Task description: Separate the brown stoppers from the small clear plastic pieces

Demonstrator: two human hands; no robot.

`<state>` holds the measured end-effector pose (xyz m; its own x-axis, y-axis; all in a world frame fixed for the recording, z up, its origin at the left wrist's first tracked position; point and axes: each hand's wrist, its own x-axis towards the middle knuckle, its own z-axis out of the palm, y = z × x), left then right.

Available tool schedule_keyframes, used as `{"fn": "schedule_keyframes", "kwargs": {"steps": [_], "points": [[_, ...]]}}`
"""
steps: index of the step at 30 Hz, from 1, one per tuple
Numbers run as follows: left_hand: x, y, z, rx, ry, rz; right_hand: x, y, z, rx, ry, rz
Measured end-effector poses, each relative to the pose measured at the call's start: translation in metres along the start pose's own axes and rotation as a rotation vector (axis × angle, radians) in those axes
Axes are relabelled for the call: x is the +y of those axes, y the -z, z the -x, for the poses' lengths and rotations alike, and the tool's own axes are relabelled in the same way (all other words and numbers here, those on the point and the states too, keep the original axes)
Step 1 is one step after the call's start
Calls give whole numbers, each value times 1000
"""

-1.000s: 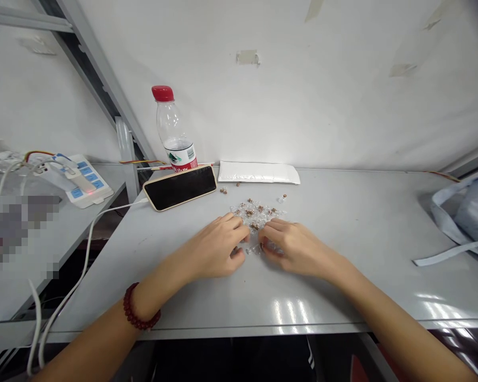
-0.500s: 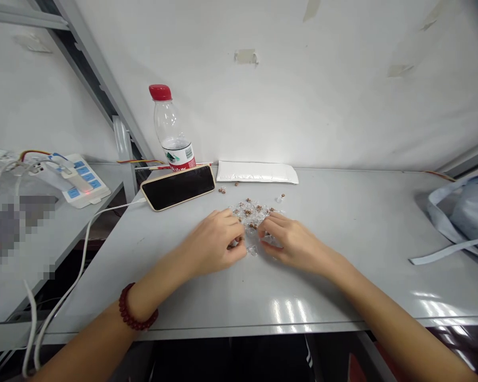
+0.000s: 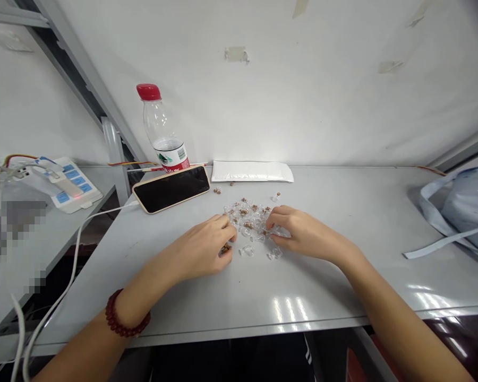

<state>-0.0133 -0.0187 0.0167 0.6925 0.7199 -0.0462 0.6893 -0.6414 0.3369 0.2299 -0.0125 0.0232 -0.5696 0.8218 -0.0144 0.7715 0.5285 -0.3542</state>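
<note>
A loose pile of small clear plastic pieces (image 3: 255, 218) mixed with small brown pieces (image 3: 243, 212) lies on the grey table (image 3: 207, 302). At the left of the pile, my left hand (image 3: 213, 243) curls its fingers round several brown pieces, partly hidden under the palm. My right hand (image 3: 292, 231) is at the pile's right side, thumb and fingers bent about a clear piece. Between the hands, nearer the front edge, are separate clear pieces (image 3: 247, 250). Another clear piece with a brown one (image 3: 276, 197) lies behind the pile.
Behind stand a red-capped bottle (image 3: 163, 130) and a leaning phone (image 3: 171, 189) with a white cable. A flat white packet (image 3: 252, 172) lies by the wall. To the left is a power strip (image 3: 74, 183); a light blue bag (image 3: 468, 207) is at the right.
My hands have moved apart, the left one leftward and the right one slightly rightward. More clear pieces now show between them. The whole view has shifted a little.
</note>
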Motion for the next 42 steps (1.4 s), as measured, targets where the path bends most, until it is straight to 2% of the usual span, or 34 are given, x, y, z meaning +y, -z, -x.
{"fn": "schedule_keyframes", "kwargs": {"steps": [5,11,16,21,24,28,34,42], "points": [[-1,-2,-1,-27,-7,-10,-3,-3,-3,-18,15,-12],[-1,-2,-2,38,-15,-17,-2,-6,-4,-13,28,21],[5,-3,-5,159,-25,82,-9,-9,-2,64,79,-96],[7,-11,-7,197,-74,183,-18,-11,1,138,176,-208],[5,-16,-8,210,-86,149,-16,-9,1,128,119,-149],[3,-18,-8,227,-110,109,-8,-5,-1,55,55,-21],[5,-16,-8,235,-108,94,-8,-11,-2,49,152,20],[4,-18,-9,221,-100,98,-9,-21,-7,86,183,30]]}}
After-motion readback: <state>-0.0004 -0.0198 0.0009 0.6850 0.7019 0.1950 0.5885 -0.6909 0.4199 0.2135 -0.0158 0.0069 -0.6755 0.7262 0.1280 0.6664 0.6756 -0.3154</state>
